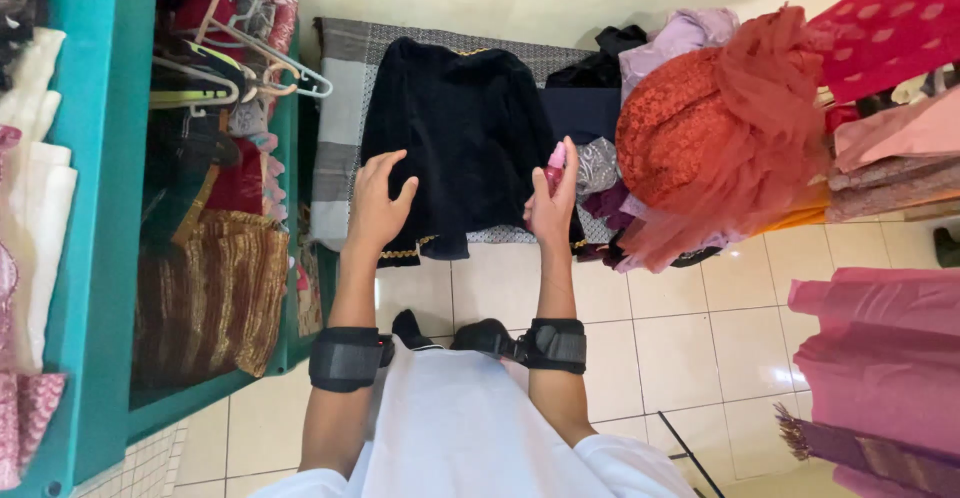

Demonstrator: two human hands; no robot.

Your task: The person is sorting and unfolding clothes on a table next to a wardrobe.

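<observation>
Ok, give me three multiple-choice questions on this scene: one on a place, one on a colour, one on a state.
1. Where is the dark navy velvet garment?
A. spread on the grey checked cloth
B. on a hanger
C. on the floor

2. What colour is the small spray bottle?
A. green
B. pink
C. white

3. How is the left hand?
A. fist around a hanger
B. open, pressed on the garment
C. in a pocket

Answers: A, it lies flat there; B, the bottle in the right hand is pink; B, its fingers are spread on the velvet.
</observation>
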